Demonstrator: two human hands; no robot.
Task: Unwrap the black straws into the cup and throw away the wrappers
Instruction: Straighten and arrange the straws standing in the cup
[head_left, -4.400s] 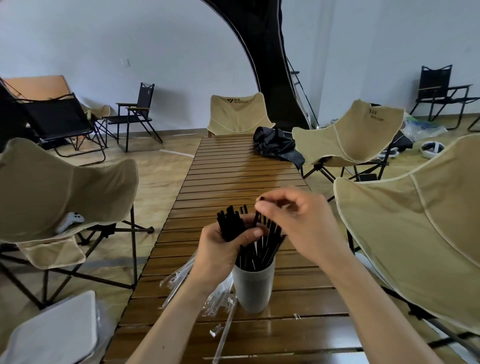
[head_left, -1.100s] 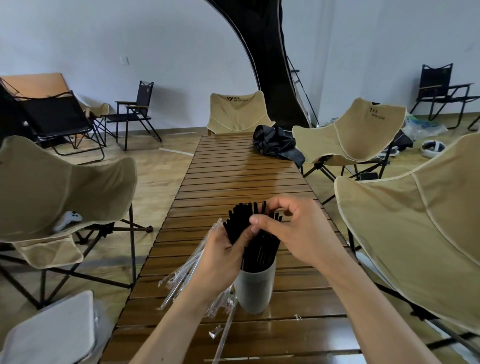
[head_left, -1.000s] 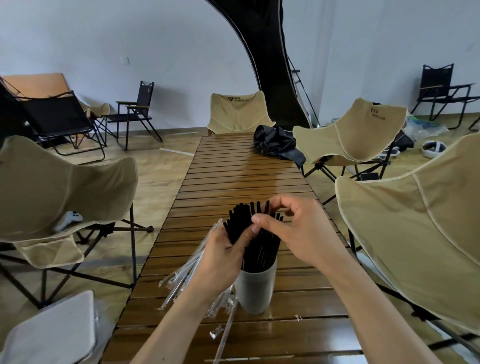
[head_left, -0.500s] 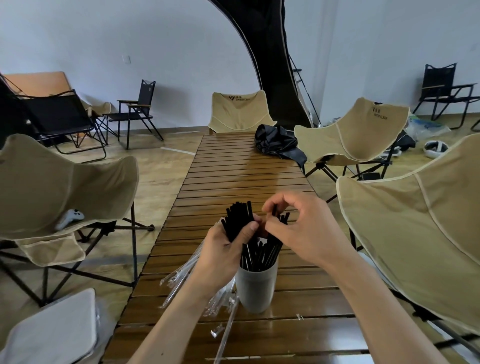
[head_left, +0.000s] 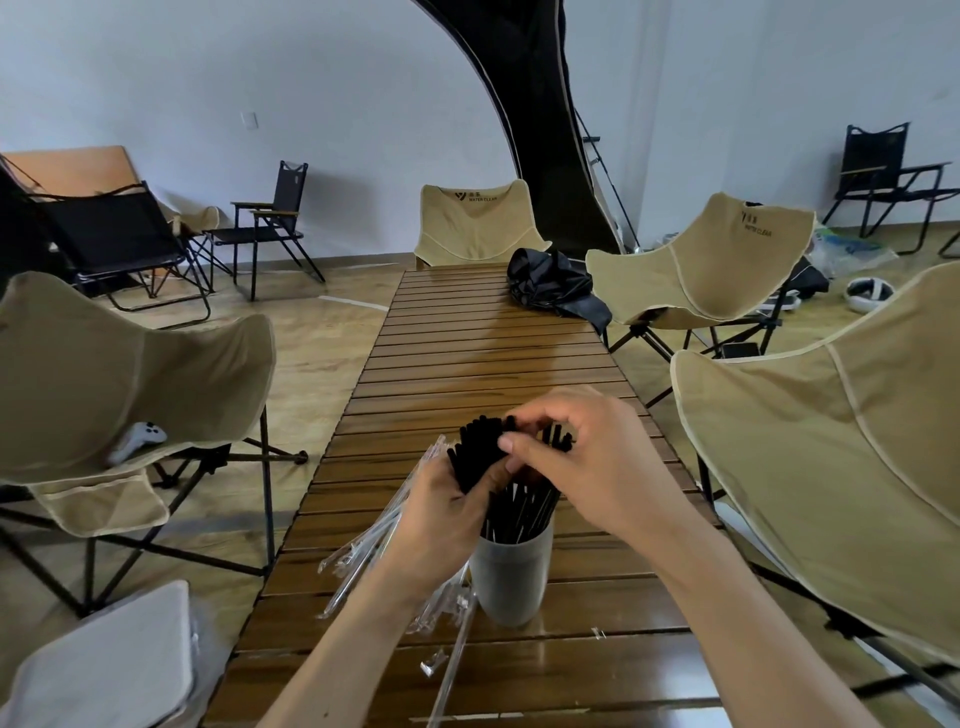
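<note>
Here, a grey cup (head_left: 511, 577) stands on the slatted wooden table (head_left: 483, 358) with loose black straws (head_left: 524, 512) upright inside it. The left hand (head_left: 441, 512) grips a bundle of black straws (head_left: 475, 452) just above the cup, together with clear wrappers (head_left: 374, 540) that trail down to the left. The right hand (head_left: 592, 462) has its fingers curled and pinches the straw tips at the top of the bundle. More clear wrappers (head_left: 452, 660) lie on the table beside the cup. Two beige chairs, the far one (head_left: 478, 223) and another to the right (head_left: 717, 249), read "WATER CLEAN". A black bag (head_left: 550, 283) lies on the far end.
</note>
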